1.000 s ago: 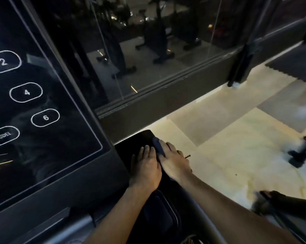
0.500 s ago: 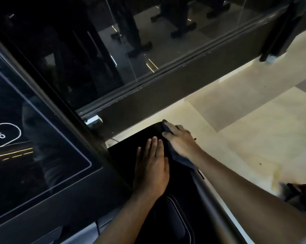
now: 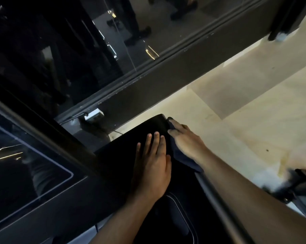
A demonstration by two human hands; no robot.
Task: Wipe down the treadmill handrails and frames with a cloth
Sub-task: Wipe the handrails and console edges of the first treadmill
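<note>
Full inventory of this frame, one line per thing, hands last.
console screen: one, glossy black, left
treadmill panel: one, black, centre, under both hands
cloth: one, dark blue, at the panel's right edge, under the right hand
handrail: one, grey, lower right, running toward the camera
glass wall: one, dark and reflective, top
floor: beige tiles, right
box: one, white, at the wall's base
blurred object: one, dark, right edge, cannot tell what
left hand: flat on the panel, fingers straight
right hand: pressing the cloth
</note>
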